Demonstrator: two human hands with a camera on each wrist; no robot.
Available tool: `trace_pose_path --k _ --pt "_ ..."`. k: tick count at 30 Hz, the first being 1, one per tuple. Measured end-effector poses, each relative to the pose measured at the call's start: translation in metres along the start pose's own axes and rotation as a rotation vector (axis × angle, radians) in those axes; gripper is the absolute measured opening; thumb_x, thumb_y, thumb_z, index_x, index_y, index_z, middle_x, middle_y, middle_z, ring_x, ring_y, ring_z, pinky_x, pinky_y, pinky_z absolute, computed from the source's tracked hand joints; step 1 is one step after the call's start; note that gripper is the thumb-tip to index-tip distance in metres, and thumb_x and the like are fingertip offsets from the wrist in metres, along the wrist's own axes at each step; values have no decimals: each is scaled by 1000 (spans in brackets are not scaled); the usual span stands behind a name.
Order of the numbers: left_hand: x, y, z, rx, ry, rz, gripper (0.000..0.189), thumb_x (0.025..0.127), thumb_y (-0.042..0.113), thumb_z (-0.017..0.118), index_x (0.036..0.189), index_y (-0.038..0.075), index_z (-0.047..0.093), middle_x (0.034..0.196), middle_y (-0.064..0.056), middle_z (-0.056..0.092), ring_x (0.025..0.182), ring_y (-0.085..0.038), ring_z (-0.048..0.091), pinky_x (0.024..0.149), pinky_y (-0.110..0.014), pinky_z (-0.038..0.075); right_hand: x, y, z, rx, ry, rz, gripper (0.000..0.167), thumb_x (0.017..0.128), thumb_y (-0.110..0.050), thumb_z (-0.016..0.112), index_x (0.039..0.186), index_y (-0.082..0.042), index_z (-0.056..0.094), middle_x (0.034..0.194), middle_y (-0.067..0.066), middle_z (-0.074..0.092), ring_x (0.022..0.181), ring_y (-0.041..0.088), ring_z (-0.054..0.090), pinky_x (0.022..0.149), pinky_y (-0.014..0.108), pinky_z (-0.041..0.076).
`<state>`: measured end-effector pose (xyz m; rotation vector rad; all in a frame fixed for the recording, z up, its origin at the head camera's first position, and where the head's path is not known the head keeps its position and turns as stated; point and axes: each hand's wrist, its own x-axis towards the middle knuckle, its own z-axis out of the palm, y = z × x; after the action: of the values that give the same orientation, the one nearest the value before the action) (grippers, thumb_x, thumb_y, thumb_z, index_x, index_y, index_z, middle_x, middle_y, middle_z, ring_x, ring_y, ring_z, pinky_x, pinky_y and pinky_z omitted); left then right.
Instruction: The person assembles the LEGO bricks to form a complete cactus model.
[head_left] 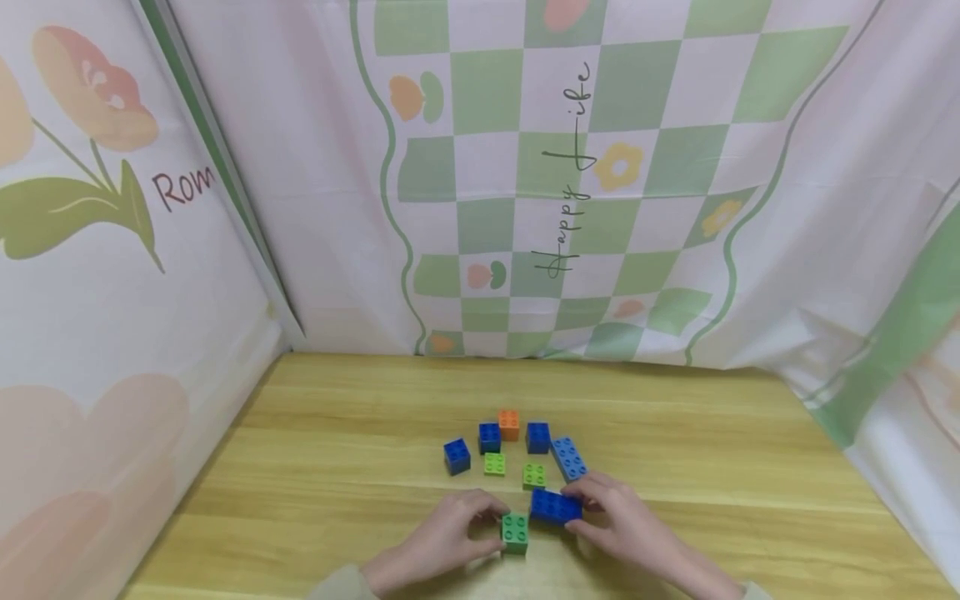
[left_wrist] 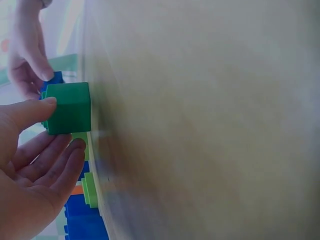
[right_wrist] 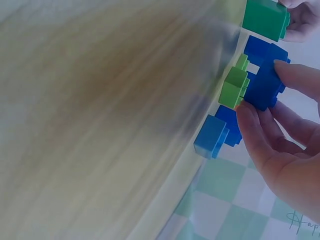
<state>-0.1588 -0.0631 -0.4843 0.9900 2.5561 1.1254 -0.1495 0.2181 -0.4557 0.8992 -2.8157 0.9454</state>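
In the head view, my left hand (head_left: 448, 533) pinches a green brick (head_left: 514, 533) with studs facing up, thumb on the near side and fingertips at the far side. The left wrist view shows that green brick (left_wrist: 70, 109) upright, close to the table. Just to the right, my right hand (head_left: 637, 523) holds a long dark blue brick (head_left: 555, 507) by its right end, between thumb and fingers. That blue brick (right_wrist: 267, 77) looks slightly raised off the table in the right wrist view. The two held bricks are side by side with a small gap.
Beyond the hands lie two flat lime bricks (head_left: 534, 476), several small dark blue bricks (head_left: 457, 456), an orange brick (head_left: 508, 424) and a long lighter blue brick (head_left: 568, 458) near the right fingers. A patterned curtain (head_left: 562, 208) hangs behind the wooden table (head_left: 315, 467).
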Motion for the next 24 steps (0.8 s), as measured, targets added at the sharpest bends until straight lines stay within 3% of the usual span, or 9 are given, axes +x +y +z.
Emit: trace_pose_path --k 8,19,24 --pt "1 -3 1 -9 2 0 32 86 21 75 116 16 67 113 7 71 101 2 62 88 -14 53 -2 -6 -3 -6 31 -24 35 83 -18 77 114 -3 68 108 9 70 92 17 70 76 24 62" --pt "1 -2 1 -3 6 1 31 87 22 75 116 16 67 112 7 71 100 2 62 86 -13 53 -2 -13 -6 0 16 -52 37 85 -21 76 118 -9 67 110 6 69 94 16 69 76 26 62" --pt "1 -2 1 -1 9 -2 32 87 23 75 117 17 67 113 7 71 100 2 62 87 -14 53 -3 -16 -4 -29 50 -129 37 84 -19 77 117 -8 67 105 3 68 91 12 68 73 24 62"
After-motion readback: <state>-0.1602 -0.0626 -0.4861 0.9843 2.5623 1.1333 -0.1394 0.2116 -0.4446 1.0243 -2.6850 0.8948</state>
